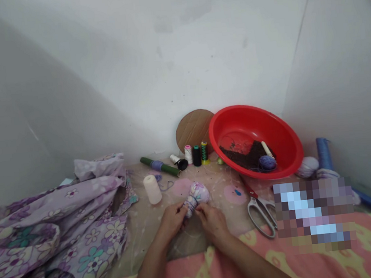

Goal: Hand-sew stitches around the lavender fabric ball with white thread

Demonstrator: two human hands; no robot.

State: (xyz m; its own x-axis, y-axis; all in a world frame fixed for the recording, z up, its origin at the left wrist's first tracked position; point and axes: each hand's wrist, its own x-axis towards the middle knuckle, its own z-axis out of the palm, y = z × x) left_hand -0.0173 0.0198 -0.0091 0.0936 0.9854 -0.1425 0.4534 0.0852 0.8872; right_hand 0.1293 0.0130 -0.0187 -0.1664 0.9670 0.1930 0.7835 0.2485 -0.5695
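Two large items: lilac floral fabric (55,228) at 9 o'clock; red plastic basin (255,142) at 1 o'clock.
Hands: left hand (171,222) and right hand (212,222) both narrow, gripping the bundle from either side.
Scissors: steel scissors (262,217) at 2 o'clock, near the right hand.
Bundle: white-and-purple cloth bundle (198,195) between both hands, touching them, apparently thread-bound.
Spools: thread spools (196,155) at 12 o'clock, well beyond the hands.

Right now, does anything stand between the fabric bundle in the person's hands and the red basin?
Nothing large does: between the fabric bundle and the red plastic basin lies the patterned sheet, with only a small green ball by the basin's rim.
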